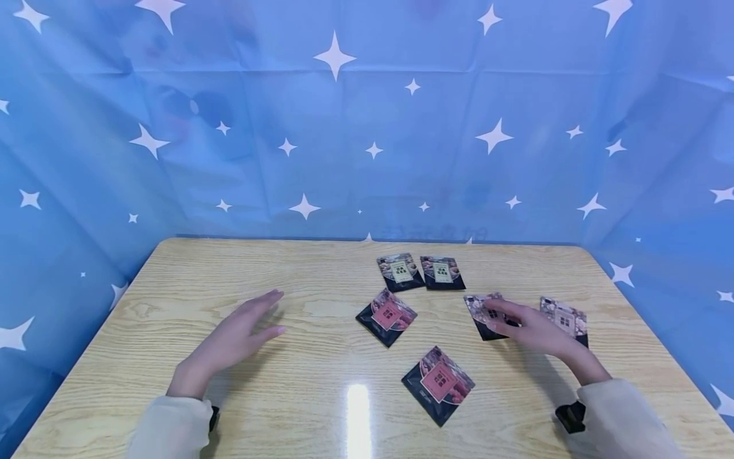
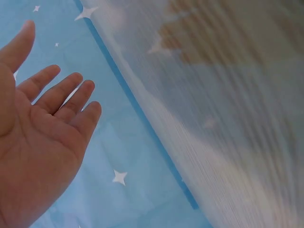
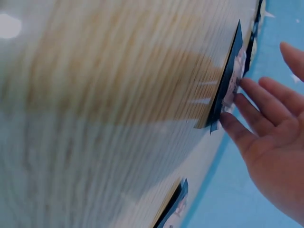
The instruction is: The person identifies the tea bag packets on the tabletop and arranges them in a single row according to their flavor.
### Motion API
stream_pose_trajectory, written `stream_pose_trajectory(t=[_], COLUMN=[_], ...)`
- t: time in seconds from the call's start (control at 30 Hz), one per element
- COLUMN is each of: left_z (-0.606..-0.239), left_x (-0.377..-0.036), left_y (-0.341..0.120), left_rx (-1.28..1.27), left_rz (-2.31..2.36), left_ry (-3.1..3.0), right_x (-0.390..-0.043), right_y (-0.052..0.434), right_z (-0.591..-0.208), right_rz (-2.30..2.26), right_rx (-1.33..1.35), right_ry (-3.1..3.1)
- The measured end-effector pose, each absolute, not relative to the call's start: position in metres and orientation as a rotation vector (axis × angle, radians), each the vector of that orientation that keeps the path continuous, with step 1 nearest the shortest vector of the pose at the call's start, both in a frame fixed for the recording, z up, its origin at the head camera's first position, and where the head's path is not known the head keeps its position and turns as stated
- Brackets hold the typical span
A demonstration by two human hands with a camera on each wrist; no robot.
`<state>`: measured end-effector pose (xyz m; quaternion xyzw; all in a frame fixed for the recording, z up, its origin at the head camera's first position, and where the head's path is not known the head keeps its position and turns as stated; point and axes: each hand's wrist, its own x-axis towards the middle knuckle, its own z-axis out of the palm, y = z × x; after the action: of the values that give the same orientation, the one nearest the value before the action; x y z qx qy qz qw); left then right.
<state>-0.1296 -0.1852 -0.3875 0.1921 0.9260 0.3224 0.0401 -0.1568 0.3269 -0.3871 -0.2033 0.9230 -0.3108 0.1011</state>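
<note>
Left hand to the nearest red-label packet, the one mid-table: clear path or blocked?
Probably yes. The left hand hovers open over bare table, and only bare wood lies between it and that red-label packet. The right hand is busy on a packet further right, out of the way.

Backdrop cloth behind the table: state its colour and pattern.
The backdrop cloth is blue, scattered with white four-pointed stars; the head view shows it best.

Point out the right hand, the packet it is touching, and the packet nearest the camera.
right hand [image 1: 533,331], head view, back of the hand.
touched packet [image 1: 480,309], head view, its uncovered left part.
nearest packet [image 1: 438,384], head view, its pink centre label.
</note>
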Motion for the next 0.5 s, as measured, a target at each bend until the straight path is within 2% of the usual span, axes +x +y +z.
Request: stream_pose_trajectory(t=[0.5], left_z=[-0.39], left_x=[-0.145], left_y=[-0.144], left_rx=[0.656], left_rz=[1.181], left_ry=[2.672], right_x=[-0.159], right_y=[0.329], right_z=[-0.387], right_rz=[-0.917], right_rx=[-0.499], right_ry=[2.674])
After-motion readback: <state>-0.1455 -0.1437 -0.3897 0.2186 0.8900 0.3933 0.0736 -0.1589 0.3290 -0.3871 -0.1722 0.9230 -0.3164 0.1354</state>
